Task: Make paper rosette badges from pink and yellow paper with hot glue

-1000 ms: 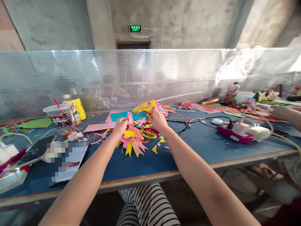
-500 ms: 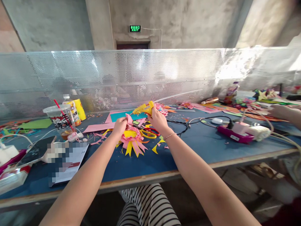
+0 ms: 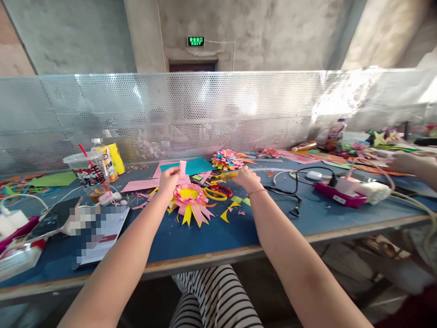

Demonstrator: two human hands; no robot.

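Observation:
My left hand (image 3: 171, 179) pinches a pink paper strip (image 3: 182, 169) upright above the desk. Below it lies a rosette of pink loops and pointed tails (image 3: 189, 217) with a yellow centre. My right hand (image 3: 246, 178) is closed around a yellow glue gun (image 3: 229, 174), held low at the desk top and mostly hidden by the fingers. Between the hands lie scissors with yellow handles (image 3: 217, 194) and a red-handled pair (image 3: 224, 188). A finished-looking multicoloured paper flower (image 3: 226, 159) sits just behind the glue gun.
Pink and teal paper sheets (image 3: 195, 165) lie behind my hands. At left stand a plastic cup with a red straw (image 3: 88, 173) and a bottle (image 3: 109, 163). A black cable (image 3: 282, 192) and a purple power strip (image 3: 339, 194) are at right, near another person's hand (image 3: 405, 163).
My right hand has lowered the glue gun rightward to the desk, away from the strip. My left hand has moved slightly left, and the pink strip now stands straighter.

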